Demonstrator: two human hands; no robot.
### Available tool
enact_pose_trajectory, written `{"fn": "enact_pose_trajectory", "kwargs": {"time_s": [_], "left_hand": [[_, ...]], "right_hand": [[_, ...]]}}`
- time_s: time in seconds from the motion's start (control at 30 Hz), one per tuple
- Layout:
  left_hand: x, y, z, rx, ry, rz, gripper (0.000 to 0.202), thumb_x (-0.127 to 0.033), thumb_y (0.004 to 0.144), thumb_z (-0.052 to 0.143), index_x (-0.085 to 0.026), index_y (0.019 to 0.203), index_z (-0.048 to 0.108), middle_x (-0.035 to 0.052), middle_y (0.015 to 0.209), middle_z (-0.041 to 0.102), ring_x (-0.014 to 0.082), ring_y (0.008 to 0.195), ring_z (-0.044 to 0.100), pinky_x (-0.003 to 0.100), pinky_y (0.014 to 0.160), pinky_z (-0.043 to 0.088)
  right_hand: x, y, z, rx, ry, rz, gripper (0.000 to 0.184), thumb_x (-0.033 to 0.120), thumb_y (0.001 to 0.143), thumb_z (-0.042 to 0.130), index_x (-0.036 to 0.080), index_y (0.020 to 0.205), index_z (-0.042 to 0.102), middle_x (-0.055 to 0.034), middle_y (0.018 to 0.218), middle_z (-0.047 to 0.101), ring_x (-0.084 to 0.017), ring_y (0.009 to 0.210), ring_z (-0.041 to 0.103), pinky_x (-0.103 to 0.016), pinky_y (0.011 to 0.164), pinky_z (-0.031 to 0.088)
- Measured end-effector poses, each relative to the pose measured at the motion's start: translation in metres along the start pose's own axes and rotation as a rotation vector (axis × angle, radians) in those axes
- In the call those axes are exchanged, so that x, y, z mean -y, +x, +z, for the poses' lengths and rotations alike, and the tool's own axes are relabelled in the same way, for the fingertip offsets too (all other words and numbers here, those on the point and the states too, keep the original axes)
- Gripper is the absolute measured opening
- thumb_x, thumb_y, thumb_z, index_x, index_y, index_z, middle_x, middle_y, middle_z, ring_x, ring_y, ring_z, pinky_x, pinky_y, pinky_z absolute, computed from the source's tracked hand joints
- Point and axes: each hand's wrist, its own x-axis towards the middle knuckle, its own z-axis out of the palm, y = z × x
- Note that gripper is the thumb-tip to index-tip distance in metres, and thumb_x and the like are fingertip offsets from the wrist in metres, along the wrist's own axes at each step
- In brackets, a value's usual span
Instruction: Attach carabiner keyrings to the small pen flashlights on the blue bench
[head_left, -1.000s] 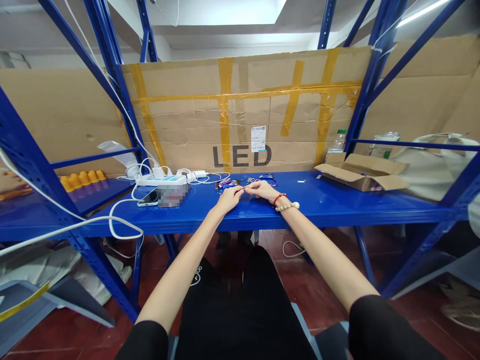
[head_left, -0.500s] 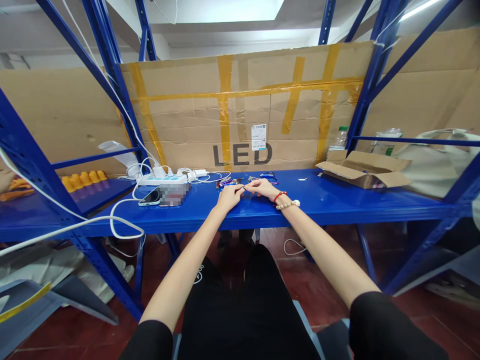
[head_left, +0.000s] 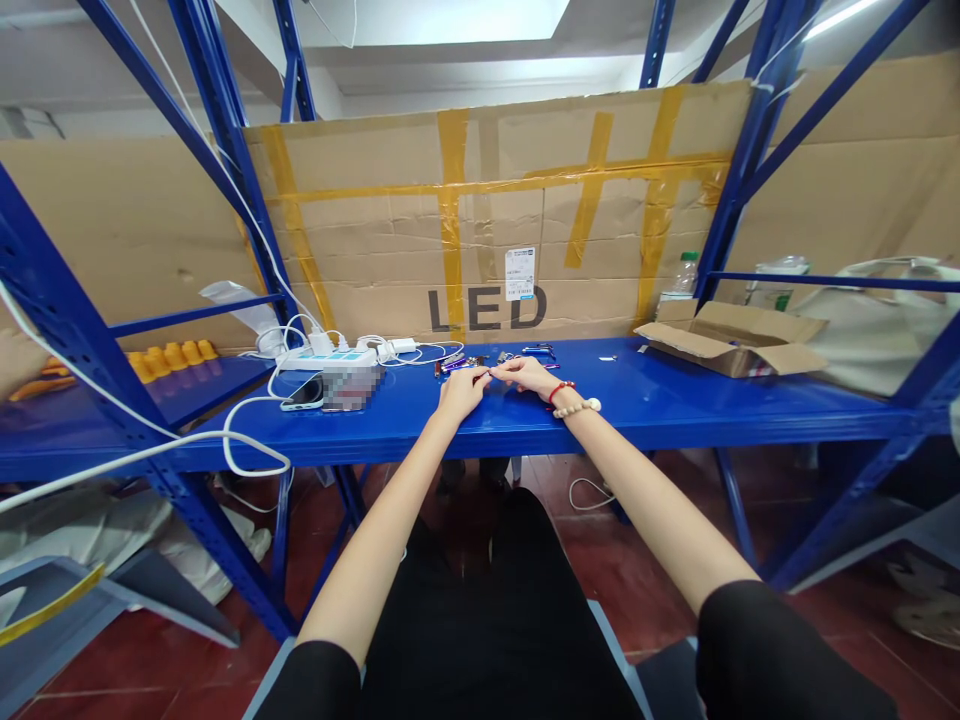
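My left hand [head_left: 463,391] and my right hand [head_left: 529,375] meet fingertip to fingertip just above the front part of the blue shelf table [head_left: 390,425]. Both are closed in a pinch around something tiny and dark between them, too small to name. A red string bracelet and a beaded one circle my right wrist. Right behind the fingers lie small purple metallic pieces [head_left: 454,365] on the left and a dark blue clip-like piece [head_left: 538,351] on the right; their kind cannot be made out.
A white power strip [head_left: 300,361] with tangled cables and a phone [head_left: 304,394] lie to the left. At the right stands an open cardboard box [head_left: 720,340], with a green-capped bottle [head_left: 684,275] behind. A taped cardboard sheet [head_left: 360,250] backs the table. Another person's hand [head_left: 19,365] shows far left.
My hands keep their pinch in nearly the same place. The whole view has shifted slightly, and the other person's hand at the far left has moved.
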Motion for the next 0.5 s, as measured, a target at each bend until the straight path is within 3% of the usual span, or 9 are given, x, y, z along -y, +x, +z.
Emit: {"fn": "enact_pose_trajectory", "kwargs": {"time_s": [0.5], "left_hand": [[0.0014,0.0013,0.0016,-0.012,-0.029,0.007,0.023,-0.029,0.083,0.046,-0.023,0.091,0.066,-0.0002,0.086,0.067,0.0164,0.084,0.059,0.025,0.074,0.044]], "right_hand": [[-0.0028,0.0024,-0.0003,0.009,0.024,0.005,0.045,0.049,0.054,0.072,0.016,0.084,0.069,-0.0026,0.073,0.058,-0.005,0.059,0.044,-0.012,0.04,0.03]]}}
